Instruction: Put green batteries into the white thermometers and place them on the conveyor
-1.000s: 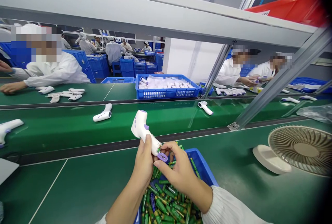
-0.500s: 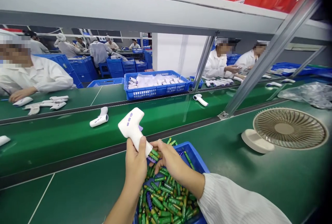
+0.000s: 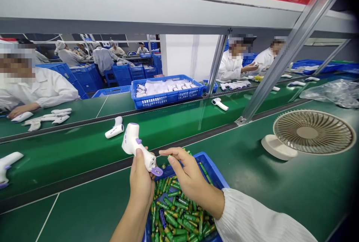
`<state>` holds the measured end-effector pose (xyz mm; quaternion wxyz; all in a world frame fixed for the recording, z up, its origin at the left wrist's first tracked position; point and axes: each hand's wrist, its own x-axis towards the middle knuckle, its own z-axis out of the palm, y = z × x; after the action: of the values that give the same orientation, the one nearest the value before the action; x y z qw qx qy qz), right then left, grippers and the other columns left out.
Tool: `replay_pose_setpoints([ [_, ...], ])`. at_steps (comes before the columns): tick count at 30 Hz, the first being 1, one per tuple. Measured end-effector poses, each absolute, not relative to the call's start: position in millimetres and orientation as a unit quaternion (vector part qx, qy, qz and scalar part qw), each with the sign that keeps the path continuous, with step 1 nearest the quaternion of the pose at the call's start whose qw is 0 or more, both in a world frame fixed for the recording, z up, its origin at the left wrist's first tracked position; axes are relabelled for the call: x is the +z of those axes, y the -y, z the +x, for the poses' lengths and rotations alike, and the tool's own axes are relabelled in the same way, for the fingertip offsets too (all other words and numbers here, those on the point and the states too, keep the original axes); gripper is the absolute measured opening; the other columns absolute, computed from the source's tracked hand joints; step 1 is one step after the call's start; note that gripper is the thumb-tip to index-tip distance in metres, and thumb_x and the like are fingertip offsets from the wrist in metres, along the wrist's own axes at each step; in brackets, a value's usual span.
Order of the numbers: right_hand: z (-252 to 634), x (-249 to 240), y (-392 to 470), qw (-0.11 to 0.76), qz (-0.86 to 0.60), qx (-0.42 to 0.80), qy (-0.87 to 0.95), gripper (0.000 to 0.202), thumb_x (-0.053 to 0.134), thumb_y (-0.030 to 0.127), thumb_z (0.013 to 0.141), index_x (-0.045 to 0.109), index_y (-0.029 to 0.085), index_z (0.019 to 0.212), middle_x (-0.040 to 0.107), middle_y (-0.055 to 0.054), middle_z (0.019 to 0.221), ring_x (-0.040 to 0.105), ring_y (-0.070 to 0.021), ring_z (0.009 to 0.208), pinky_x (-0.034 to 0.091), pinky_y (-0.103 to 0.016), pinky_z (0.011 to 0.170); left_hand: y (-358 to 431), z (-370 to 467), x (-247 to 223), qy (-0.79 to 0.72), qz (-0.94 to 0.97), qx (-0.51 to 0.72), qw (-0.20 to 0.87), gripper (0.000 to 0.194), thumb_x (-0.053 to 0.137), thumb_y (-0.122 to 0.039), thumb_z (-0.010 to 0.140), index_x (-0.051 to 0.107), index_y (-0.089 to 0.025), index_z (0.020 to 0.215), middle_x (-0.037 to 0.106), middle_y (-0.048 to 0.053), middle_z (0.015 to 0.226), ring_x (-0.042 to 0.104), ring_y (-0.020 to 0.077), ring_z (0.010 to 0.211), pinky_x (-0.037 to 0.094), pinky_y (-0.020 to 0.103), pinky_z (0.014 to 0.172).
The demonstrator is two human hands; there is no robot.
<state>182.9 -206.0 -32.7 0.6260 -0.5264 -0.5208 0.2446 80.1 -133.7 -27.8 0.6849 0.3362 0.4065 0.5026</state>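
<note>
A white handheld thermometer with purple buttons (image 3: pixel 134 143) is in my left hand (image 3: pixel 141 178), fingers wrapped round its handle. Its head points up and left, and the purple cap (image 3: pixel 157 171) hangs open at the handle's lower end. My right hand (image 3: pixel 190 178) is just right of that end, not touching it. Its thumb and fingers are partly closed; small green and gold bits show by the fingertips, too small to make out. Under both hands a blue bin (image 3: pixel 217 171) holds several green batteries (image 3: pixel 171 219) and a dark blue one (image 3: pixel 162 217).
More thermometers (image 3: pixel 114 128) lie along the green belt (image 3: pixel 174 122). Beyond it stands a blue basket (image 3: pixel 168 98) of white parts. A beige fan (image 3: pixel 311 133) is on the right, near a slanted metal post (image 3: pixel 269 66). Co-workers in white sit across the belt.
My left hand has turned the thermometer, showing its handle end. The green batteries that stuck out there are no longer seen sticking out. My right hand has moved off the handle.
</note>
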Motion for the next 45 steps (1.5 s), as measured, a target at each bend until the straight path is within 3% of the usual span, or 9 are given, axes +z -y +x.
replay_pose_setpoints([
  [4,181.0,-34.5,207.8,0.643,-0.503,0.267,0.511,0.014,0.056,0.03,0.094,0.056,0.02,0.104,0.07,-0.005,0.094,0.067,-0.0177,0.083,0.053,-0.031,0.075,136.6,82.5,-28.5,-0.398,0.343,0.481,0.702,0.064,0.067,-0.065,0.07,0.055,-0.016,0.109,0.053,-0.001,0.071,0.039,0.0069,0.048,0.028,0.018,0.04],
  [7,180.3,-36.4,205.9,0.628,-0.531,0.28,0.497,0.013,0.069,0.029,0.083,0.062,0.019,0.084,0.067,-0.001,0.074,0.063,-0.0149,0.063,0.05,-0.026,0.058,139.4,84.4,-30.9,-0.399,0.37,0.479,0.689,0.066,0.068,-0.067,0.069,0.056,-0.016,0.109,0.054,0.0,0.074,0.04,0.0067,0.048,0.029,0.019,0.041],
  [11,180.7,-33.4,204.0,0.642,-0.512,0.324,0.469,0.017,0.073,0.031,0.079,0.064,0.018,0.071,0.063,0.001,0.062,0.058,-0.0133,0.053,0.045,-0.024,0.049,145.3,87.6,-30.6,-0.379,0.391,0.447,0.71,0.064,0.066,-0.068,0.069,0.056,-0.016,0.105,0.055,0.001,0.074,0.039,0.0065,0.048,0.028,0.019,0.041],
  [16,186.7,-27.8,205.9,0.643,-0.491,0.317,0.495,0.02,0.063,0.037,0.088,0.07,0.018,0.091,0.068,-0.004,0.081,0.063,-0.016,0.069,0.051,-0.027,0.062,143.3,88.1,-31.5,-0.375,0.335,0.413,0.759,0.068,0.074,-0.065,0.064,0.056,-0.013,0.103,0.051,-0.002,0.064,0.042,0.0081,0.046,0.031,0.02,0.041],
  [21,190.8,-26.2,210.9,0.602,-0.494,0.278,0.563,0.023,0.053,0.034,0.094,0.067,0.02,0.106,0.067,-0.006,0.096,0.062,-0.0172,0.08,0.051,-0.029,0.071,138.3,87.0,-34.2,-0.372,0.317,0.443,0.751,0.07,0.073,-0.065,0.064,0.055,-0.013,0.108,0.053,-0.001,0.067,0.044,0.0086,0.048,0.034,0.021,0.042],
  [27,191.6,-26.8,211.3,0.584,-0.495,0.283,0.578,0.026,0.047,0.033,0.098,0.069,0.02,0.098,0.063,-0.002,0.076,0.057,-0.0153,0.069,0.048,-0.027,0.065,136.5,86.1,-32.5,-0.373,0.297,0.422,0.771,0.068,0.071,-0.069,0.063,0.054,-0.013,0.098,0.051,-0.002,0.063,0.038,0.0059,0.042,0.025,0.02,0.039],
  [35,190.3,-25.7,212.0,0.584,-0.513,0.187,0.601,0.016,0.054,0.024,0.093,0.07,0.021,0.094,0.065,-0.002,0.077,0.059,-0.0161,0.069,0.046,-0.029,0.065,136.3,84.0,-30.8,-0.346,0.297,0.376,0.806,0.061,0.071,-0.067,0.065,0.052,-0.013,0.087,0.048,-0.003,0.058,0.031,0.0035,0.039,0.021,0.018,0.037],
  [41,191.7,-23.7,213.2,0.563,-0.557,0.186,0.581,0.009,0.065,0.027,0.086,0.069,0.02,0.082,0.065,-0.001,0.073,0.054,-0.0141,0.059,0.042,-0.027,0.054,131.7,81.5,-35.8,-0.335,0.293,0.366,0.817,0.056,0.07,-0.063,0.07,0.053,-0.013,0.089,0.047,-0.003,0.058,0.03,0.004,0.039,0.019,0.017,0.036],
  [45,190.2,-25.5,212.8,0.53,-0.549,0.175,0.622,0.008,0.064,0.024,0.087,0.071,0.021,0.084,0.069,-0.002,0.076,0.057,-0.0158,0.064,0.043,-0.028,0.057,133.1,82.6,-37.8,-0.356,0.324,0.397,0.781,0.055,0.069,-0.066,0.069,0.05,-0.015,0.081,0.044,-0.005,0.054,0.032,0.0044,0.039,0.022,0.017,0.036],
])
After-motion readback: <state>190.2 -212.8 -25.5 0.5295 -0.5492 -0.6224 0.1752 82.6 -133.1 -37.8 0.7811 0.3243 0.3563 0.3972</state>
